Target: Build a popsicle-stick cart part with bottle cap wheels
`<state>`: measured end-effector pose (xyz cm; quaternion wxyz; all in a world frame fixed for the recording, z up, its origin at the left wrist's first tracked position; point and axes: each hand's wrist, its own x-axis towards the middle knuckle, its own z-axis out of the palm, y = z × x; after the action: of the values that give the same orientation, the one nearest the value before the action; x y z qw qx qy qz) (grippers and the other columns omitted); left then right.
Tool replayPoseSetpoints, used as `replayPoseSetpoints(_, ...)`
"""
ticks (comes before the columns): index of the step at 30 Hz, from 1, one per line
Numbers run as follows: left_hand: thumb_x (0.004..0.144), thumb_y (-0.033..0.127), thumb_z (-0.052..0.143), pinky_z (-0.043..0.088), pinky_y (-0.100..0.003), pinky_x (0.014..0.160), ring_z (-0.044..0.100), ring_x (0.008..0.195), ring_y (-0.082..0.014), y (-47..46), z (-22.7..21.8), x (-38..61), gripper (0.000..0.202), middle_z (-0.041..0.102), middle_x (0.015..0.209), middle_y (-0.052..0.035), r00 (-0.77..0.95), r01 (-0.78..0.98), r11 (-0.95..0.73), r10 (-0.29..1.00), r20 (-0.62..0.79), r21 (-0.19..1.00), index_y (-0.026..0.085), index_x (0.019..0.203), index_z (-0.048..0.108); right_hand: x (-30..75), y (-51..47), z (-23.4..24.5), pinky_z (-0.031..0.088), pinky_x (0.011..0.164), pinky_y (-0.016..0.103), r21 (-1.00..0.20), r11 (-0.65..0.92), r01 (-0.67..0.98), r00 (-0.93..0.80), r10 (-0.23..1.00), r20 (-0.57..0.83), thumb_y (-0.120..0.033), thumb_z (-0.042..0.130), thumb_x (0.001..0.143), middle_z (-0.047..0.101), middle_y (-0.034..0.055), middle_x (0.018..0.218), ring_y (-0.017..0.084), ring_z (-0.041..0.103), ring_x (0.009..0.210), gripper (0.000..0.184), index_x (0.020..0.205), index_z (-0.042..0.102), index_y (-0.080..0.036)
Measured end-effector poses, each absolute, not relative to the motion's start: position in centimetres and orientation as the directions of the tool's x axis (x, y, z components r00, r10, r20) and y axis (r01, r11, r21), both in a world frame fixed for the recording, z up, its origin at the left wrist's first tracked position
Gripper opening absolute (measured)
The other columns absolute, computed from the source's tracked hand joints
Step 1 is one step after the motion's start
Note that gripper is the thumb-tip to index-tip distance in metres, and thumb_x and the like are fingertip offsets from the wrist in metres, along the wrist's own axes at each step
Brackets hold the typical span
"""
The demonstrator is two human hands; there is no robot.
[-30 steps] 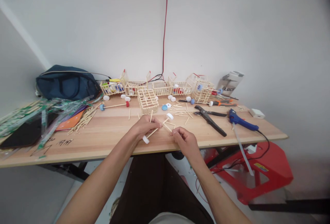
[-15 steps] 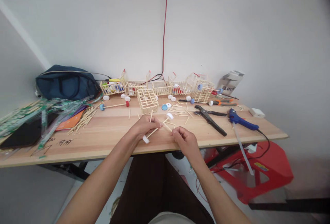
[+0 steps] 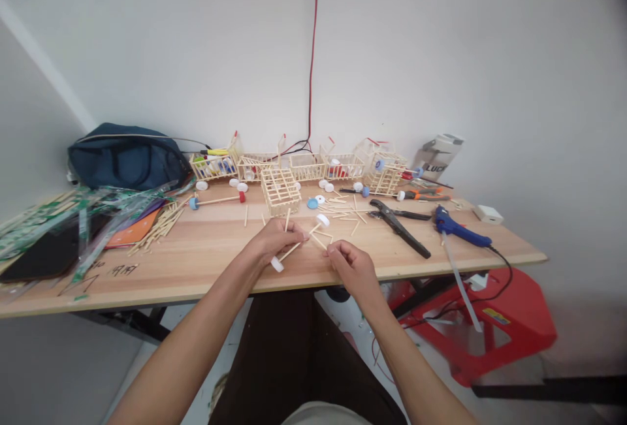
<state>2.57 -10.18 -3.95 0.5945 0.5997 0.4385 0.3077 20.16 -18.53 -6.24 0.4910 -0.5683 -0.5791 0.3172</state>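
Observation:
My left hand (image 3: 274,237) is closed around a thin wooden stick (image 3: 294,250) that has a white bottle cap at each end, one cap (image 3: 277,264) near the table edge and the other (image 3: 322,220) farther in. My right hand (image 3: 350,264) is pinched shut on another thin stick (image 3: 319,241) that meets the first one. Both hands rest on the wooden table (image 3: 206,249) near its front edge. A small cage of sticks (image 3: 280,192) stands just beyond my left hand.
Several stick cages (image 3: 304,167) line the wall. Loose sticks and caps (image 3: 337,206) lie mid-table, black pliers (image 3: 399,228) and a blue glue gun (image 3: 458,229) to the right. A dark bag (image 3: 125,157) and plastic wrappers (image 3: 59,222) sit left. A red stool (image 3: 499,327) stands below.

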Motion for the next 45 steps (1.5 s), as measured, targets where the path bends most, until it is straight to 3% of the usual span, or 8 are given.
replayPoseSetpoints(15,0.060,0.038,0.073,0.014,-0.022,0.043,0.028,0.040,-0.0052,-10.01,-4.14,2.56,0.028,0.040,0.042,0.0064,0.421,0.164,0.098,0.893,-0.159,0.982,0.014,0.059,0.058,20.16,-18.56,-6.21,0.028,0.050,0.023,-0.926,0.146,0.349,0.125,0.972,0.200,-0.039,0.050,0.082,0.049,-0.0029,0.059,0.012,0.040,0.055,0.027,0.071,0.061,-0.018)
replayPoseSetpoints(45,0.059,0.036,0.075,0.012,-0.021,0.041,0.025,0.038,-0.0037,-10.24,-3.78,2.64,0.029,0.038,0.040,0.0075,0.436,0.125,0.114,0.886,-0.158,0.986,0.014,0.058,0.057,20.08,-18.61,-6.01,0.028,0.050,0.023,-0.931,0.149,0.332,0.123,0.972,0.200,-0.040,0.051,0.081,0.042,-0.0046,0.056,0.011,0.037,0.053,0.028,0.071,0.061,-0.017)
